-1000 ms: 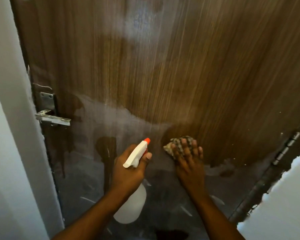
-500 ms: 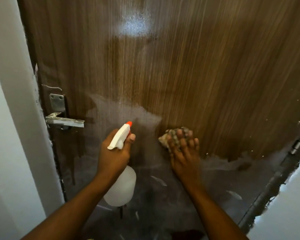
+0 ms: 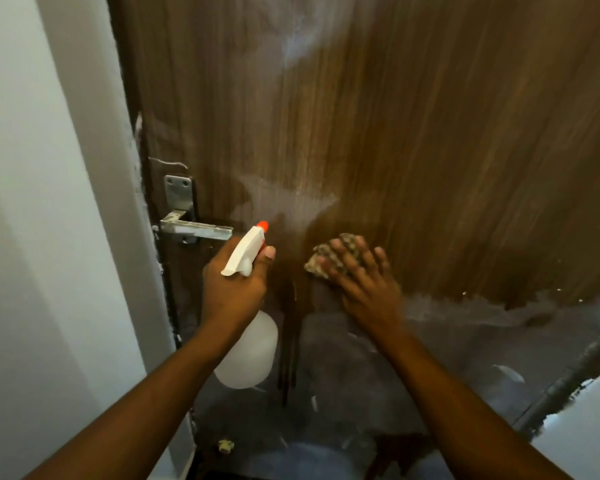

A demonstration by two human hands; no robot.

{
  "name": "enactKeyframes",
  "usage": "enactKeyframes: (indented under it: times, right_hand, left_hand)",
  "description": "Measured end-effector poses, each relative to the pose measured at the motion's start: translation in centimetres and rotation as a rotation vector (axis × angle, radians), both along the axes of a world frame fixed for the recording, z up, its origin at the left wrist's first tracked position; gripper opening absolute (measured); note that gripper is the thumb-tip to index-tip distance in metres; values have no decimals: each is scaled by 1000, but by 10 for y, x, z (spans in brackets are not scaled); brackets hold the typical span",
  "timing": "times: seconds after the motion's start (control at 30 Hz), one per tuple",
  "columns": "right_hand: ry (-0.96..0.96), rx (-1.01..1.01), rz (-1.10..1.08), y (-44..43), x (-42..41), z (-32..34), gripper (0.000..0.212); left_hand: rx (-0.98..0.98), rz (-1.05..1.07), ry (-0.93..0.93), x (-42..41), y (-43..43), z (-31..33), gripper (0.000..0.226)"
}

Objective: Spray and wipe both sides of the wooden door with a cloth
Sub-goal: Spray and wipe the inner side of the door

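Little of the floor [image 3: 246,470] shows: a dark strip along the bottom edge of the view, under the foot of the door [image 3: 413,168]. One small pale scrap [image 3: 226,445] lies on it, close to the white wall [image 3: 32,237]; too blurred to identify.

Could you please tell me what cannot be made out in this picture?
Most of the cloth: head view, covered by the right hand pressing it to the door.
Neck of the spray bottle: head view, hidden by the left hand gripping it.
The door's top and far side: head view, cut off by the edge, facing away.
A small pale object at its foot: head view, too small to identify.
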State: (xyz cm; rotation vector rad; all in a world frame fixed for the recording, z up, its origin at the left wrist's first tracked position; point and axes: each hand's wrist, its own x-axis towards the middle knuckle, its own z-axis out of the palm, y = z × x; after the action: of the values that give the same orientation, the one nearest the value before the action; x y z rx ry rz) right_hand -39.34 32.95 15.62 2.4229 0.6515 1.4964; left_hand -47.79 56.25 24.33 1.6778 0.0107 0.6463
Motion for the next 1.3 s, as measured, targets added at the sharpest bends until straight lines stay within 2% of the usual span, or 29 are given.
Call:
enactKeyframes:
  times: [0.1, 0.17, 0.2, 0.27, 0.33, 0.4, 0.47, 0.53, 0.6, 0.67, 0.77, 0.9, 0.97, 1.03, 1.13, 1.2, 1.3]
  right_hand:
    - [-98, 272, -49, 32, 12, 52, 55]
    - [-106, 348, -21, 74, 23, 80, 54]
    - [-89, 309, -1, 89, 29, 81, 55]
    - [-28, 94, 59, 102, 35, 66, 59]
    - [44, -149, 116, 89, 34, 45, 61]
    - [66, -247, 116, 62, 23, 32, 59]
    - [51, -217, 59, 36, 10, 29, 60]
    - [-6, -73, -11, 31, 6, 44, 57]
    - [-50, 72, -3, 66, 17, 76, 53]
    - [-25, 76, 52, 116, 30, 104, 49]
    - [68, -232, 104, 153, 43, 102, 53]
    - [118, -738, 128, 122, 44, 78, 65]
    - [78, -857, 136, 102, 39, 83, 69]
    - [51, -770, 123, 94, 34, 100, 69]
    - [63, -504, 99, 124, 34, 131, 61]
    - [106, -471, 117, 153, 38, 138, 64]
    - [153, -554, 188, 166, 49, 142, 78]
  left_hand:
    - [-12, 4, 23, -1, 12, 6, 52]
    - [-10, 6, 19, -2, 18, 11, 51]
    - [-5, 6, 11, -3, 20, 13, 49]
    - [17, -3, -4, -4, 24, 17, 47]
    - [33, -27, 8, -7, 26, 18, 46]
    - [42, -44, 32, -9, 28, 14, 45]
    - [37, -57, 63, -12, 31, 10, 41]
    - [-3, -58, 114, -14, 35, 10, 45]
    - [-59, -35, 156, -14, 43, 14, 51]
    - [-73, -19, 159, -16, 52, 20, 51]
    - [-69, 6, 167, -22, 69, 25, 50]
    - [-62, 8, 176, -30, 88, 31, 46]
    - [-72, -13, 186, -34, 91, 29, 38]
    - [-83, -21, 179, -38, 92, 29, 35]
    - [-100, -3, 193, -40, 93, 34, 34]
    - [-111, 5, 205, -41, 94, 37, 34]
    - [-107, 22, 216, -41, 100, 41, 34]
